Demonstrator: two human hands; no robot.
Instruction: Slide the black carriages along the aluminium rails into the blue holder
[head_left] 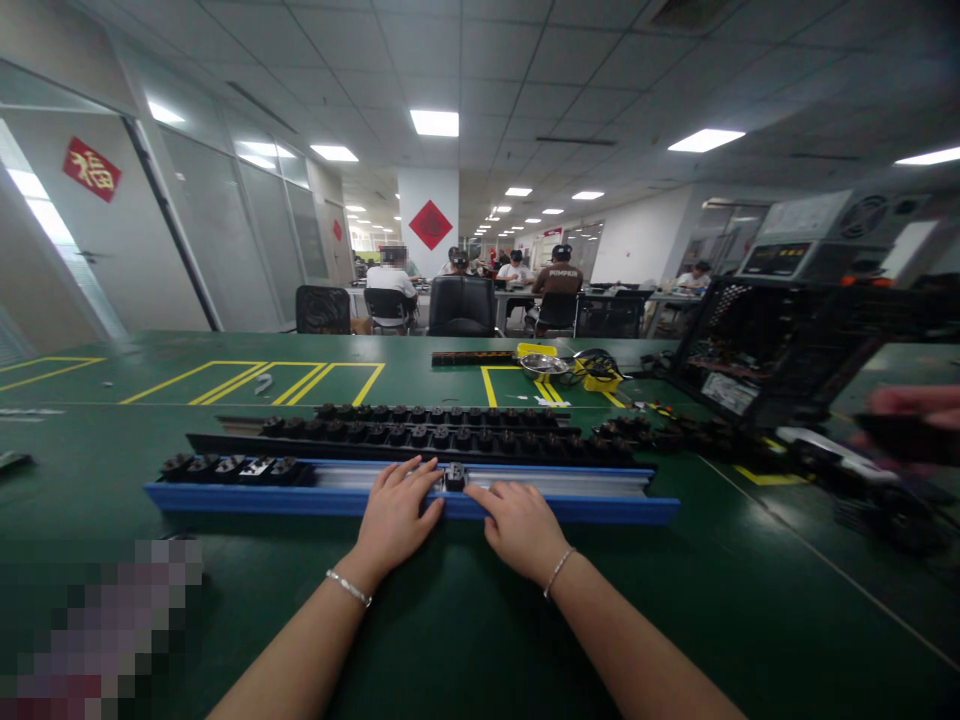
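A long blue rail with a pale metal channel lies across the green table. Several black parts sit in its left end. Near the middle of the channel is a single small black part, between my two hands. My left hand rests on the rail just left of that part, its fingers spread. On the right side, my right hand has its index fingertip at the small part and its thumb by the rail's front edge; the other fingers are curled.
Behind the rail lie black strips with rows of black parts. Yellow trays, an open computer case and loose dark parts stand farther right. Another person's hand holds something dark at the right edge.
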